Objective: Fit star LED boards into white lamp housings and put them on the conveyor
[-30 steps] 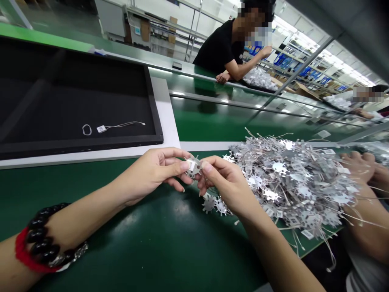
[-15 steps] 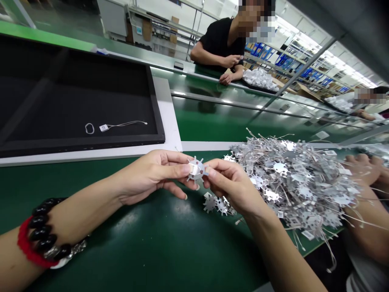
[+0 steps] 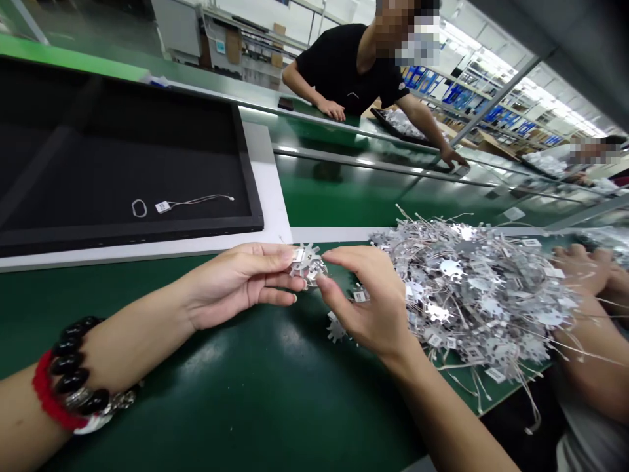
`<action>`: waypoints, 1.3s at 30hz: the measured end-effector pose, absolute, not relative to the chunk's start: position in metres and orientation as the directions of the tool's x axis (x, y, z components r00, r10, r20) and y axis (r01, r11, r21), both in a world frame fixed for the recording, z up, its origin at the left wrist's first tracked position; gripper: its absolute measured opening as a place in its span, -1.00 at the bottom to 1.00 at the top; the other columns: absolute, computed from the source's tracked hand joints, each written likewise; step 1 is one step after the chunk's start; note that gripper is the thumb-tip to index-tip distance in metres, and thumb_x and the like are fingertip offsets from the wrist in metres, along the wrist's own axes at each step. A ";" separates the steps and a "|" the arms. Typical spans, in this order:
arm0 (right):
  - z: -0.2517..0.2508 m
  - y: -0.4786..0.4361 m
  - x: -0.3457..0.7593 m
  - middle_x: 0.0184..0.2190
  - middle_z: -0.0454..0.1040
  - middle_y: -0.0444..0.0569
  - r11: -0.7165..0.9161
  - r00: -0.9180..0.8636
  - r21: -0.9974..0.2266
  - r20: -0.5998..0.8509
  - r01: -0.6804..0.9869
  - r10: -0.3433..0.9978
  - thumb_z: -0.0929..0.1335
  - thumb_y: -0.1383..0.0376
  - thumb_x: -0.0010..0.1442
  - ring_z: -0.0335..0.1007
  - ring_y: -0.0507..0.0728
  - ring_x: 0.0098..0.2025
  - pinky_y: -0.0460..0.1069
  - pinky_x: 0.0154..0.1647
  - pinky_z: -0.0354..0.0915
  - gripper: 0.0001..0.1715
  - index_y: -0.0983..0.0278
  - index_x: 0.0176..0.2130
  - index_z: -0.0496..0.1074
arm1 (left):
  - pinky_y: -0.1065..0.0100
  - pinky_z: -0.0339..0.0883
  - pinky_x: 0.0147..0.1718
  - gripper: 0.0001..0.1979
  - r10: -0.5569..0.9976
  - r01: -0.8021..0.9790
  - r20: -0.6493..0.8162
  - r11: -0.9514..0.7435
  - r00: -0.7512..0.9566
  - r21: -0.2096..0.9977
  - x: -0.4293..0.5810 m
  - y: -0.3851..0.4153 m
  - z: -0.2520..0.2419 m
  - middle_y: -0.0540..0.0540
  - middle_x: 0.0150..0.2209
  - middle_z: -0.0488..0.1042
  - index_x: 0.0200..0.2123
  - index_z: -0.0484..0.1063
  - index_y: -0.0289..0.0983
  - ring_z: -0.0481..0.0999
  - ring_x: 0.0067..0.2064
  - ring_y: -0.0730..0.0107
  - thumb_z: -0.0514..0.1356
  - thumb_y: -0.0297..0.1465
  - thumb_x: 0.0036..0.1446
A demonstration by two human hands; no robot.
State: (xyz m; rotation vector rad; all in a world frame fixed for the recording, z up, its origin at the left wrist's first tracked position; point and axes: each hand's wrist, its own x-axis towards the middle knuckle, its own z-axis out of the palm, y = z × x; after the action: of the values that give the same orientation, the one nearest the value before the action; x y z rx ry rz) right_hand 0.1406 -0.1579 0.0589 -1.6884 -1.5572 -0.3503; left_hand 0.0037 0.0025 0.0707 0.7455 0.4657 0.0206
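My left hand (image 3: 240, 280) pinches a small silver star-shaped metal plate (image 3: 307, 262) between thumb and fingers, just above the green table (image 3: 236, 393). My right hand (image 3: 371, 301) is beside it, thumb tip touching the plate's lower edge and the other fingers curled loosely apart. Under and behind my right hand lies a big heap of the same silver plates with thin wires (image 3: 472, 295). One loose plate (image 3: 337, 330) rests on the table below my right hand.
A black tray (image 3: 122, 151) at the left holds a small tagged wire (image 3: 191, 202) and a white ring (image 3: 139, 208). Across the green belt a person in black (image 3: 354, 65) leans on the far rail. Another person's hands (image 3: 584, 275) rest at the right.
My right hand has let go its pinch and opened, dropping slightly; the plate stays in my left hand. The person across has stretched both arms out along the far rail.
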 end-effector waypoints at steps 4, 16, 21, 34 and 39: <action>0.056 -0.159 0.141 -0.24 0.71 -0.06 0.056 0.105 -0.191 0.734 0.980 0.671 0.43 0.35 0.29 0.61 0.19 -0.22 0.13 -0.15 0.31 -0.84 0.14 -0.12 0.56 | 0.47 0.66 -0.46 -0.63 0.159 0.158 -0.414 0.758 0.896 0.633 0.004 0.000 0.070 -0.15 -0.44 0.66 -0.29 0.69 -0.40 0.67 -0.45 0.42 0.07 -0.66 0.39; 0.065 -0.157 0.133 -0.38 0.64 -0.09 0.036 0.434 -0.746 0.426 0.665 0.794 0.35 0.32 0.35 0.50 0.09 -0.35 0.01 -0.31 0.33 -0.80 0.21 -0.34 0.50 | 0.48 0.67 -0.42 -0.71 0.160 0.160 -0.375 0.706 0.913 0.690 0.002 -0.001 0.068 -0.10 -0.42 0.64 -0.28 0.69 -0.38 0.65 -0.42 0.46 0.16 -0.64 0.35; 0.064 -0.156 0.136 -0.46 0.57 -0.11 -0.004 0.494 -0.979 0.099 0.203 0.864 0.39 0.18 0.29 0.47 0.04 -0.39 -0.04 -0.31 0.36 -0.74 0.24 -0.41 0.49 | 0.49 0.67 -0.36 -0.88 0.154 0.118 -0.263 0.608 0.952 0.785 0.001 0.001 0.067 -0.08 -0.34 0.67 -0.16 0.70 -0.29 0.63 -0.34 0.46 0.41 -0.48 0.21; 0.060 -0.152 0.139 -0.70 0.38 -0.26 -0.076 0.348 -0.972 -0.151 -0.221 0.925 0.41 0.11 0.27 0.18 -0.08 -0.61 -0.14 -0.51 0.12 -0.64 0.23 -0.47 0.37 | 0.53 0.65 -0.30 -0.91 0.221 0.032 -0.123 0.376 0.968 0.926 0.002 0.001 0.073 -0.02 -0.38 0.68 -0.24 0.69 -0.30 0.66 -0.34 0.48 0.44 -0.43 0.17; 0.057 -0.154 0.140 -0.81 0.26 -0.37 -0.114 0.296 -0.962 -0.187 -0.248 0.937 0.35 0.11 0.35 -0.03 -0.09 -0.75 -0.15 -0.64 0.00 -0.67 0.20 -0.41 0.34 | 0.54 0.64 -0.31 -0.93 0.213 0.027 -0.120 0.394 0.970 0.919 0.001 0.000 0.072 0.01 -0.41 0.67 -0.24 0.67 -0.30 0.66 -0.36 0.50 0.43 -0.49 0.16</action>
State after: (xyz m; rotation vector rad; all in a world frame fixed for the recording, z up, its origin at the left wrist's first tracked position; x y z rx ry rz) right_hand 0.1399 -0.1540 0.0566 -1.2824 -0.7291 1.1744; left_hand 0.0006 0.0003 0.0723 1.1629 0.2329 0.1189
